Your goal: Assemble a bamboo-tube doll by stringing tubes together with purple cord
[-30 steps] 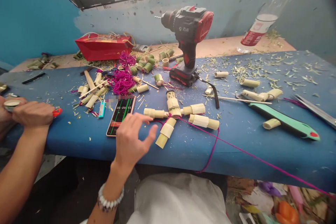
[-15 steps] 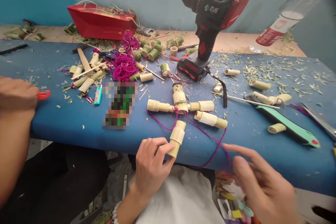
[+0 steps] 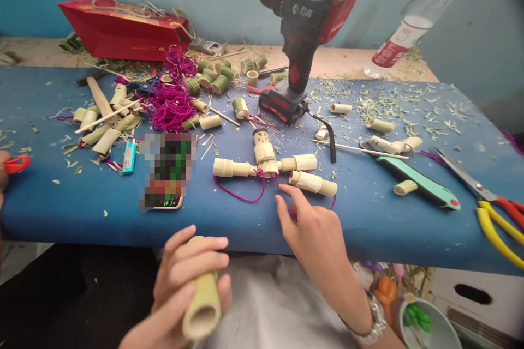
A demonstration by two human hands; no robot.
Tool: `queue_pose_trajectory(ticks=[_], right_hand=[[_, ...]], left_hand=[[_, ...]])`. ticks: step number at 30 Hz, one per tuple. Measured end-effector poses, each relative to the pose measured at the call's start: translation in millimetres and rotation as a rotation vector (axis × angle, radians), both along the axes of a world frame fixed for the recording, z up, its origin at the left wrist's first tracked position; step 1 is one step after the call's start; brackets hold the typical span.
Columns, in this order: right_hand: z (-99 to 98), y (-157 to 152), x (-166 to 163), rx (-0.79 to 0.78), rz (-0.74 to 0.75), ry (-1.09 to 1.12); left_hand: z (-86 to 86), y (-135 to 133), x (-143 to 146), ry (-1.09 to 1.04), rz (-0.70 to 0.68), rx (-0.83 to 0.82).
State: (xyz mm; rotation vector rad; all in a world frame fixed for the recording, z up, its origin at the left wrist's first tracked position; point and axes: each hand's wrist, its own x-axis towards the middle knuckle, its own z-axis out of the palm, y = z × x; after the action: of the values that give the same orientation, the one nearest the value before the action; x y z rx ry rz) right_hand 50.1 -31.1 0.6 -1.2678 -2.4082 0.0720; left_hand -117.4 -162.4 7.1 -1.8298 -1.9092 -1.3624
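My left hand (image 3: 184,278) is wrapped round a pale bamboo tube (image 3: 202,308), held above the table's front edge with its hollow end toward me. My right hand (image 3: 313,223) is over the table, index finger and thumb stretched out and apart, close to the purple string (image 3: 275,179) below a bamboo doll. The doll's body (image 3: 266,157) has a drawn face and a dark top. Jointed bamboo arms (image 3: 233,168) lie on both sides of it. Another bamboo limb (image 3: 313,183) lies right of my fingertips; part of its string is hidden under my hand.
A cordless drill (image 3: 298,32) stands behind the doll. Purple string (image 3: 170,109), bamboo pieces, a lighter (image 3: 129,156) and a phone (image 3: 167,204) lie left. A green-handled knife (image 3: 421,182) and scissors (image 3: 491,202) lie right. Another person's hand (image 3: 3,172) holds something orange at the left edge.
My left hand has lifted the bamboo tube off the table, toward me and left, tilting it. My right hand has moved left and forward to the doll's string. The view has shifted right.
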Motion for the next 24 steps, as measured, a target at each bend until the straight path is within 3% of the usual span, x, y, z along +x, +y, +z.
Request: queue_pose_trajectory(ticks=[2, 5, 8, 12, 16, 24], right_hand=[[0.4, -1, -11, 0.063, -0.054, -0.068], [-0.1, 1, -20, 0.092, -0.130, -0.132], [-2.0, 6, -24, 0.103, -0.142, -0.149], [0.4, 9, -21, 0.158, -0.114, -0.065], [7.6, 8, -7, 0.167, -0.082, 0.037], [4.9, 13, 14, 0.108, -0.063, 0.062]], left_hand=[[14.0, 23, -15, 0.067, 0.020, 0.013], [30.5, 68, -31, 0.359, -0.035, -0.118], [40.6, 108, -39, 0.390, -0.181, -0.284], [43.9, 141, -49, 0.414, -0.420, -0.481], [44.7, 151, -63, 0.357, -0.524, -0.581], [61.0, 147, -91, 0.458, -0.522, -0.667]])
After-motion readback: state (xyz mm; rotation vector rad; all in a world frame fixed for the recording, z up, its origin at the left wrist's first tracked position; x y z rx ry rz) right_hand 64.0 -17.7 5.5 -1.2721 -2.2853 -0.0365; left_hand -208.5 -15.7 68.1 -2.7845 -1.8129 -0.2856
